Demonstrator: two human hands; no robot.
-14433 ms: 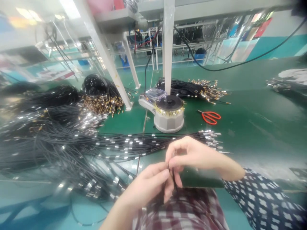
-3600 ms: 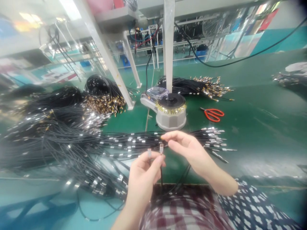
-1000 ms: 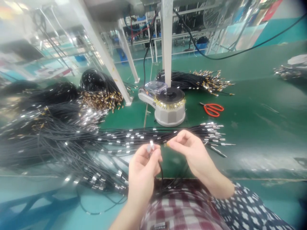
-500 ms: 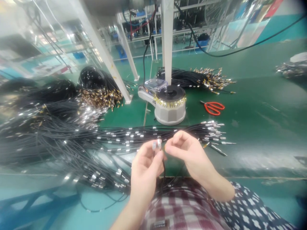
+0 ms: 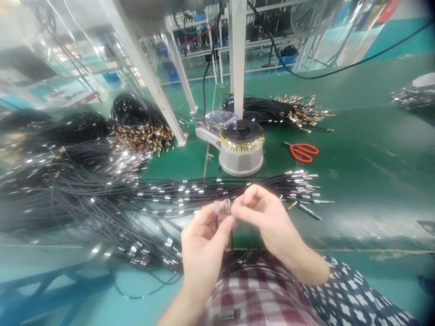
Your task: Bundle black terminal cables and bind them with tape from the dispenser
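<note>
My left hand [image 5: 204, 237] pinches two thin black cables just below their silver end connectors [image 5: 217, 207], holding them upright above the table's front edge. The cables hang down toward my lap. My right hand [image 5: 263, 215] is closed in a pinch on a small yellowish piece [image 5: 229, 208] that touches one of those connector tips. Just behind both hands a long bundle of black cables with silver ends [image 5: 190, 190] lies across the green table [image 5: 367, 163].
A round grey tape dispenser [image 5: 241, 147] stands behind the bundle beside a white post [image 5: 237, 59]. Red-handled scissors [image 5: 302, 151] lie to its right. More black cable heaps with gold ends [image 5: 142, 136] fill the left; another bundle [image 5: 292, 113] lies at the back.
My right hand has brought the small yellowish piece closer, from a gap beside the connectors to touching them. My left hand has stayed in nearly the same place.
</note>
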